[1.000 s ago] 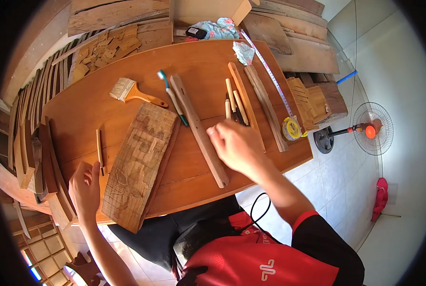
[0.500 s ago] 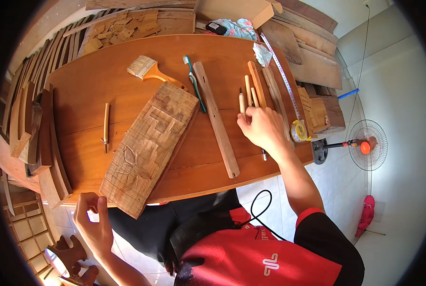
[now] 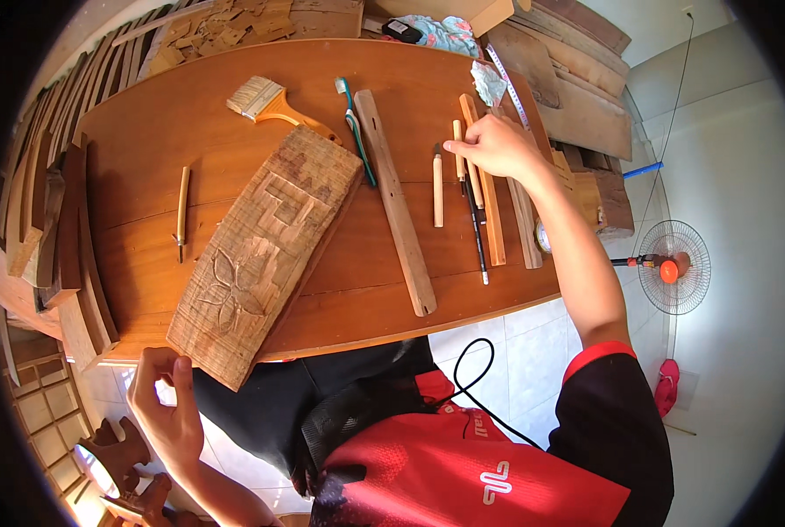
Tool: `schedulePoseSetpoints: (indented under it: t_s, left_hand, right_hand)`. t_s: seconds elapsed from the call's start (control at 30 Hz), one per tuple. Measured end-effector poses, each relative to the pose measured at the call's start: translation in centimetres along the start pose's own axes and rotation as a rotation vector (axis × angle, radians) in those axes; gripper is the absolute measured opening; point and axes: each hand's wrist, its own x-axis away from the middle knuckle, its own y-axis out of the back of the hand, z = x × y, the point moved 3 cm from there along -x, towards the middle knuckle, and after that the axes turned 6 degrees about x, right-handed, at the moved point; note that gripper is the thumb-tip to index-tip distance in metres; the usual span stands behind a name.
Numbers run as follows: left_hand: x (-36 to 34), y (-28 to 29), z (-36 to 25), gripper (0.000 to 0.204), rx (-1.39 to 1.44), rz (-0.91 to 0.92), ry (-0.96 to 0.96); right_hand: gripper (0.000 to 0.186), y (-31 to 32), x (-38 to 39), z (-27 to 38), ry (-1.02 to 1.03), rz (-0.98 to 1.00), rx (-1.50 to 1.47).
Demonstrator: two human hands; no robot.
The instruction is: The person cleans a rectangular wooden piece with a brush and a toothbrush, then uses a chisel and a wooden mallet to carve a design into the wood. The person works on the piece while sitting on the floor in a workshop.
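Observation:
A thick carved wooden board (image 3: 265, 255), with a flower and angular lines cut into it, lies slanted with its near end past the table edge. My left hand (image 3: 166, 404) is curled at its near left corner, thumb and fingers against the wood. Over the far ends of a row of slim tools is my right hand (image 3: 498, 145), its fingers bent together; whatever they hold is hidden. Beside its fingertips is the dark tip of a light-handled carving tool (image 3: 438, 189). A dark pencil-like stick (image 3: 478, 233) and a wooden strip (image 3: 495, 224) lie below the hand.
Left of the board is another slim tool (image 3: 183, 206). Beyond it lie a wide paintbrush (image 3: 278, 107) and a toothbrush (image 3: 354, 127); a long wooden bar (image 3: 397, 206) is to the right. A tape measure (image 3: 508, 83) runs along the right edge. Wood pieces (image 3: 81, 241) stand at the left.
My right hand has moved away from me, from the near part of the tools to their far ends, uncovering the handles. My left hand stays by the board's corner. The whole view has shifted slightly.

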Motion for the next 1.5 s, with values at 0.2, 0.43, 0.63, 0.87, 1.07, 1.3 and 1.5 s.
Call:
schedulePoseSetpoints:
  t_s: [0.2, 0.43, 0.63, 0.87, 1.07, 1.3, 1.5]
  left_hand:
    - [-0.3, -1.6, -0.2, 0.016, 0.023, 0.085, 0.031]
    - [-0.7, -1.9, -0.4, 0.019, 0.039, 0.157, 0.061]
    - [-0.9, -2.6, -0.8, 0.015, 0.058, 0.109, 0.001]
    - [-0.3, -1.7, -1.5, 0.014, 0.061, 0.084, 0.024]
    - [-1.6, -1.2, -1.6, 0.011, 0.078, 0.119, 0.016]
    - [-4.2, -2.7, -2.8, 0.020, 0.278, 0.118, -0.228]
    - [-4.4, -4.0, -2.0, 0.026, 0.212, 0.008, -0.200]
  right_hand:
    - [0.053, -1.0, -0.4, 0.4, 0.007, -0.050, 0.007]
    - [0.031, 0.4, 0.4, -0.7, -0.024, -0.055, 0.013]
    - [0.026, 0.3, 1.8, -0.3, 0.033, 0.088, 0.133]
    - [0.034, 1.7, 1.8, 2.4, 0.002, 0.145, 0.232]
    - [0.008, 5.7, 7.7, 2.6, 0.324, -0.139, -0.651]
    - [0.010, 6.9, 12.2, 21.9, 1.026, -0.223, -0.736]
    - [0.011, 4.7, 10.3, 28.3, 1.207, -0.290, -0.777]
